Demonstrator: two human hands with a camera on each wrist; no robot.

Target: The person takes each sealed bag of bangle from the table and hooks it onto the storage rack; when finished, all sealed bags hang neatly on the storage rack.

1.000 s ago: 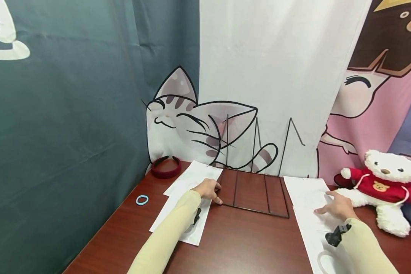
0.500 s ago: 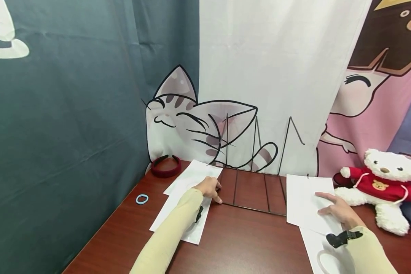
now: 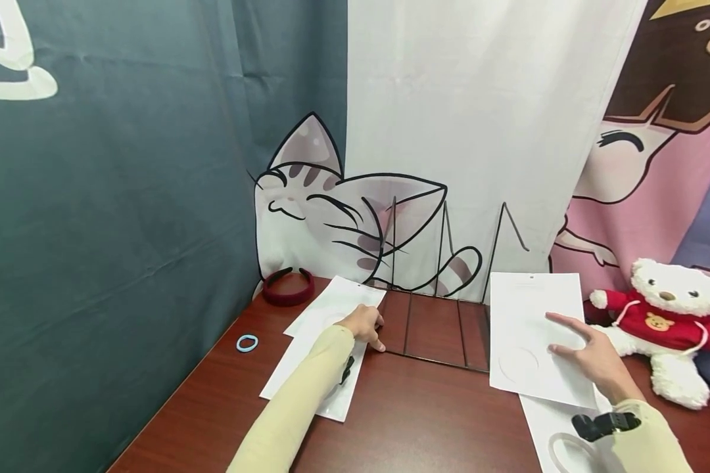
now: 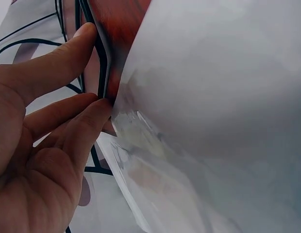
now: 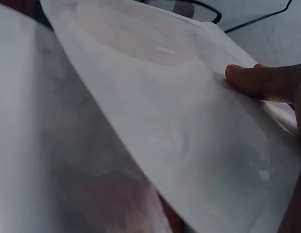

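Observation:
A black wire rack (image 3: pixel 434 360) stands at the back of the table, several bent uprights rising from its flat base. My left hand (image 3: pixel 362 323) pinches the rack's left side between thumb and fingers; the left wrist view shows the dark wire (image 4: pixel 103 63) there. My right hand (image 3: pixel 594 358) holds a flat white packet (image 3: pixel 529 309) by its right edge, raised and tilted at the rack's right end. A hang hole shows at its top and a faint ring low on its face. Clear film glints on the packet (image 5: pixel 155 107) in the right wrist view.
Another white packet (image 3: pixel 538 424) with a pale ring lies under the raised one. More white packets (image 3: pixel 290 361) lie beneath my left arm. A red headband (image 3: pixel 288 295) and light-blue ring (image 3: pixel 246 343) are left; a white teddy bear (image 3: pixel 662 328) sits right.
My right hand has lifted the upper white packet off the right-hand packets and tipped it up towards the rack, covering the rack's front right corner. The left hand has stayed on the rack.

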